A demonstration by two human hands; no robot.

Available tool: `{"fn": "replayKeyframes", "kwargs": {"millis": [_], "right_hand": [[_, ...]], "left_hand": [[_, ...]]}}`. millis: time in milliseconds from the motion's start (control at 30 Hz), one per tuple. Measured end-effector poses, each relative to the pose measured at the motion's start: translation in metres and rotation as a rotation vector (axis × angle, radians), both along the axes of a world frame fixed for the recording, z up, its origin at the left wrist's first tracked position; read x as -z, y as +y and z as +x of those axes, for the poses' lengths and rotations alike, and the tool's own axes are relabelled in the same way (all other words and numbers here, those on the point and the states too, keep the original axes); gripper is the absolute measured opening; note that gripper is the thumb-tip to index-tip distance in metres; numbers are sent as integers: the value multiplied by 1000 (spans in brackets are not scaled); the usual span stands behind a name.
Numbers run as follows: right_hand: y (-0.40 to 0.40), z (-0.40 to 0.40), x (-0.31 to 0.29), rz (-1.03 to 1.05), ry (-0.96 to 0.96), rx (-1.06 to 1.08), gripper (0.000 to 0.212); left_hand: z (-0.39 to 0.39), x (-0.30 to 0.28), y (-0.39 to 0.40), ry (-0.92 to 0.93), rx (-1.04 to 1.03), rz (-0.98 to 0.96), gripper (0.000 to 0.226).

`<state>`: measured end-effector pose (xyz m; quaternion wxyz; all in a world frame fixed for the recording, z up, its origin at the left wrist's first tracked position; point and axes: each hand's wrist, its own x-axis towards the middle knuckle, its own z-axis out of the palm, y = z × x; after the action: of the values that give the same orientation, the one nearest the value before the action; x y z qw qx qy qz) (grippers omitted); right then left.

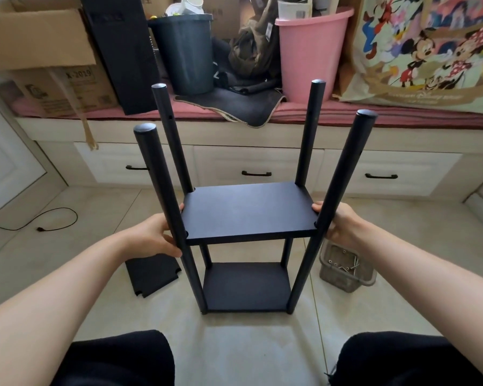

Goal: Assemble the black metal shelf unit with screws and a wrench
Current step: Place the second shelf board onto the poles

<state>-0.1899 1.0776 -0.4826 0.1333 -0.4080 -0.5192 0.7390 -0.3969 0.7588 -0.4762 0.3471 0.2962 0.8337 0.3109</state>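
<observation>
— Where's the shelf unit?

— The unit [247, 246] stands upright on the tile floor between my knees, four posts rising well above the upper board [248, 211]; the lower board [246, 286] sits near the floor.

— And your hands?

— My left hand [158, 235] grips the upper board's left edge beside the near-left post [162, 207], fingers curled under. My right hand [339, 222] grips the right edge behind the near-right post [335, 199].

— Hardware?

— A clear tub [346, 270] with screws and a wrench lies on the floor at my right, near the unit. A spare board [152, 274] lies flat at my left.
</observation>
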Motion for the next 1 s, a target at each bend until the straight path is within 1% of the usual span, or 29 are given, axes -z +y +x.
{"fn": "replayKeyframes", "kwargs": {"millis": [67,133,167,300,333,367,433,500,567,633,733,800,1000], "right_hand": [[0,-1,4,-15,-7,23,27],[1,-2,6,-31,-7,48,29],[1,-3,6,-33,-8,52,29],[0,-2,10,-38,-40,49,23],[-1,-3,10,-40,-46,51,20],[-2,-3,10,-40,-49,49,18],[-3,-5,9,-32,-57,51,19],[-3,-4,8,-34,-60,59,21],[-3,-4,7,-38,-58,48,21],[-5,-3,6,-44,-52,40,21],[-6,-2,5,-36,-62,41,18],[-6,-2,4,-35,-63,48,17],[-7,-3,7,-55,-46,56,19]], "left_hand": [[-5,1,-3,-54,-21,15,107],[-7,2,-4,-116,-76,58,93],[-6,1,-3,-150,-117,84,83],[-4,3,9,-287,-235,161,29],[-6,5,12,-305,-271,180,19],[-8,5,16,-329,-318,217,16],[-16,10,24,-375,-411,275,48],[-21,17,35,-392,-478,273,66],[-26,24,45,-393,-518,225,80],[-29,30,53,-359,-528,205,83],[-32,32,63,-319,-507,234,78],[-37,33,66,-355,-507,280,73],[-51,41,65,-412,-521,316,71]]}}
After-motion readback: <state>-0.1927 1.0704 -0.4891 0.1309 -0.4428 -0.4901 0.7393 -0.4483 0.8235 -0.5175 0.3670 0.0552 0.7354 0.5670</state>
